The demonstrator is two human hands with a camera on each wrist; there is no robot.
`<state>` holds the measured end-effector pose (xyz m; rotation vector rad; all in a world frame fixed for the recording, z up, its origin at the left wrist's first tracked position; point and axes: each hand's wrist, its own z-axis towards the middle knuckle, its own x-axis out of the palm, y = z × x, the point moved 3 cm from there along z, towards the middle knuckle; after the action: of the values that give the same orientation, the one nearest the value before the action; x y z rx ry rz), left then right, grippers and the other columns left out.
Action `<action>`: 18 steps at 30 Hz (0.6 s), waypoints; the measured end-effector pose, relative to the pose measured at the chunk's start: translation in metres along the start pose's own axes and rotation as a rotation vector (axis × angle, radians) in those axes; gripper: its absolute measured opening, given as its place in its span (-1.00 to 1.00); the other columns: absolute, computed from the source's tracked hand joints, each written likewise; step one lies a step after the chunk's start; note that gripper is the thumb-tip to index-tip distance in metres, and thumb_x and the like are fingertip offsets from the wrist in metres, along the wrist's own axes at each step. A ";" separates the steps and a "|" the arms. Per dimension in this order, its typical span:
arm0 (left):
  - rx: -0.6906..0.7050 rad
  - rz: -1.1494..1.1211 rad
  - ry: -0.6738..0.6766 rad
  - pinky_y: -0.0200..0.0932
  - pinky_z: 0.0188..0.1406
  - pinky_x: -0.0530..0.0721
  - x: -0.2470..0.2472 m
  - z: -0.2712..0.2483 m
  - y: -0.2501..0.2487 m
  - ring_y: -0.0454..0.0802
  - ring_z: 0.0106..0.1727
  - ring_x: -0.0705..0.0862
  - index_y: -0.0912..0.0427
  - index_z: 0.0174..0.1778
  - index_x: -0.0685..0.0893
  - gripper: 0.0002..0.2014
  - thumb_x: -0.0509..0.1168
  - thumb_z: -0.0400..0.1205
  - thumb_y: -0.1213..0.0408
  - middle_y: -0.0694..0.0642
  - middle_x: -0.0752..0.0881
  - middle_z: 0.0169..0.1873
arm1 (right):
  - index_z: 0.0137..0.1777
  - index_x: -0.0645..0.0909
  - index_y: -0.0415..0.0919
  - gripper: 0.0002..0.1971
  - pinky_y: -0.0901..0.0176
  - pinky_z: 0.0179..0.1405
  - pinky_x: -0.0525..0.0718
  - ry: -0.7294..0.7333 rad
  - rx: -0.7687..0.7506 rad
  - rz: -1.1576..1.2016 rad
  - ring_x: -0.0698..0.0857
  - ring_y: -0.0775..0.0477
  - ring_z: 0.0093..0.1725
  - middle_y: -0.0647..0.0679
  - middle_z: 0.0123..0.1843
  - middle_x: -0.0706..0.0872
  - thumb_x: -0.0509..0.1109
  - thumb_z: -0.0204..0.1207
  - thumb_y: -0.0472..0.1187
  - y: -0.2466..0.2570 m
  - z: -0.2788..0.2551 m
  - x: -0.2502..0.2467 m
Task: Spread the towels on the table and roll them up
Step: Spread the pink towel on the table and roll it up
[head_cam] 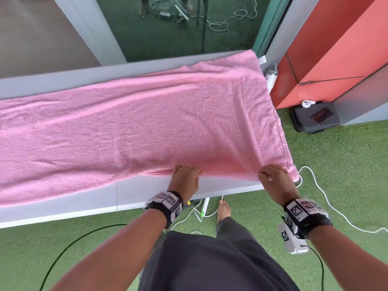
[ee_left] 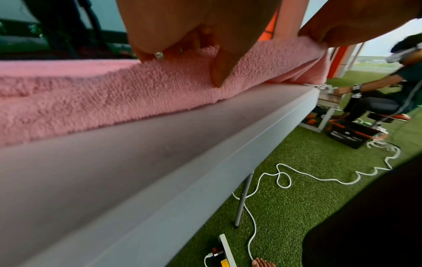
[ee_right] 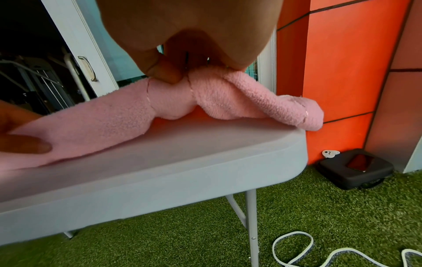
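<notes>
A large pink towel [head_cam: 136, 127] lies spread lengthwise over the grey folding table [head_cam: 159, 193], reaching its right end. My left hand [head_cam: 185, 172] grips the towel's near edge with curled fingers and thumb; the left wrist view shows the thumb pressed into the pink towel [ee_left: 114, 101]. My right hand [head_cam: 270, 175] pinches the near edge close to the towel's right corner. In the right wrist view the pink towel [ee_right: 228, 101] is lifted off the grey table [ee_right: 182, 162] under that pinch.
Green artificial turf [head_cam: 346, 175] surrounds the table. A black case [head_cam: 315, 118] with a phone on it sits by the orange wall [head_cam: 336, 49]. White cables [head_cam: 327, 198] trail on the turf. My bare foot [head_cam: 223, 208] stands under the table edge. Another person [ee_left: 388, 86] sits at the far right.
</notes>
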<state>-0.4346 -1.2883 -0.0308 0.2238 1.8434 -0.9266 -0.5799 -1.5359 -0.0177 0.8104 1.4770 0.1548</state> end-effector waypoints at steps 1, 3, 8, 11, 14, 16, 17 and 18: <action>0.007 -0.035 0.038 -0.10 0.18 0.58 -0.002 -0.008 -0.002 -0.11 -0.20 0.64 0.17 0.05 0.72 -0.85 0.26 0.65 0.34 0.00 0.74 -0.18 | -0.30 0.64 -0.26 -0.80 0.47 -0.29 0.40 -0.009 -0.024 -0.007 0.55 0.30 -0.25 0.06 -0.33 0.63 0.35 0.52 -0.46 -0.001 -0.002 -0.004; 0.015 -0.028 0.108 -0.18 -0.01 0.69 -0.006 -0.030 0.000 -0.13 -0.21 0.65 0.16 0.03 0.69 -0.88 0.27 0.65 0.30 0.01 0.73 -0.17 | -0.31 0.62 -0.17 -0.78 0.47 -0.27 0.41 0.013 -0.060 -0.017 0.57 0.29 -0.26 0.09 -0.33 0.63 0.37 0.51 -0.45 -0.006 -0.008 -0.007; -0.117 0.069 0.115 -0.16 0.03 0.58 -0.012 -0.099 0.030 -0.20 -0.25 0.59 -0.01 -0.10 0.69 -0.96 0.33 0.62 0.18 -0.15 0.67 -0.27 | -0.20 0.68 -0.12 -0.89 0.24 -0.10 0.58 0.131 -0.077 -0.055 0.61 0.11 -0.19 0.12 -0.24 0.65 0.45 0.48 -0.35 -0.021 -0.029 0.001; -0.135 0.040 0.055 -0.15 -0.05 0.56 -0.010 -0.122 0.027 -0.19 -0.26 0.53 -0.01 -0.17 0.68 -0.93 0.34 0.62 0.23 -0.17 0.61 -0.30 | -0.05 0.72 -0.12 -0.87 0.22 0.02 0.55 0.198 -0.066 -0.071 0.60 0.11 -0.09 0.13 -0.12 0.67 0.46 0.48 -0.34 -0.027 -0.048 0.009; -0.278 -0.041 0.220 0.02 0.27 0.59 0.012 -0.132 0.030 -0.12 0.08 0.67 -0.04 0.15 0.71 -0.81 0.32 0.64 0.20 -0.04 0.75 0.08 | 0.15 0.71 -0.04 -0.77 0.21 0.27 0.57 0.380 0.023 -0.130 0.63 0.13 0.14 0.11 0.14 0.70 0.41 0.54 -0.29 -0.039 -0.066 0.024; -0.340 -0.041 0.431 0.11 0.51 0.39 0.026 -0.139 0.031 -0.06 0.38 0.57 -0.14 0.35 0.59 -0.67 0.28 0.65 0.12 0.03 0.64 0.35 | 0.30 0.64 0.01 -0.71 0.26 0.37 0.50 0.601 0.059 -0.219 0.62 0.13 0.29 0.09 0.36 0.65 0.34 0.61 -0.22 -0.040 -0.076 0.037; -0.355 -0.051 0.462 0.09 0.53 0.36 0.027 -0.142 0.031 -0.05 0.42 0.53 -0.15 0.38 0.57 -0.65 0.25 0.66 0.10 0.03 0.61 0.38 | 0.33 0.62 0.02 -0.70 0.26 0.36 0.52 0.671 0.071 -0.217 0.64 0.13 0.29 0.08 0.39 0.64 0.31 0.63 -0.20 -0.034 -0.075 0.043; -0.364 -0.081 0.454 0.05 0.50 0.41 0.027 -0.144 0.032 -0.07 0.39 0.56 -0.14 0.39 0.57 -0.66 0.23 0.67 0.10 0.00 0.63 0.35 | 0.33 0.62 0.02 -0.71 0.26 0.32 0.56 0.704 0.077 -0.192 0.66 0.13 0.25 0.07 0.38 0.65 0.30 0.64 -0.18 -0.024 -0.073 0.046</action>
<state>-0.5317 -1.1747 -0.0427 0.1394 2.4185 -0.6065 -0.6497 -1.4995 -0.0611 0.6998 2.2256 0.2558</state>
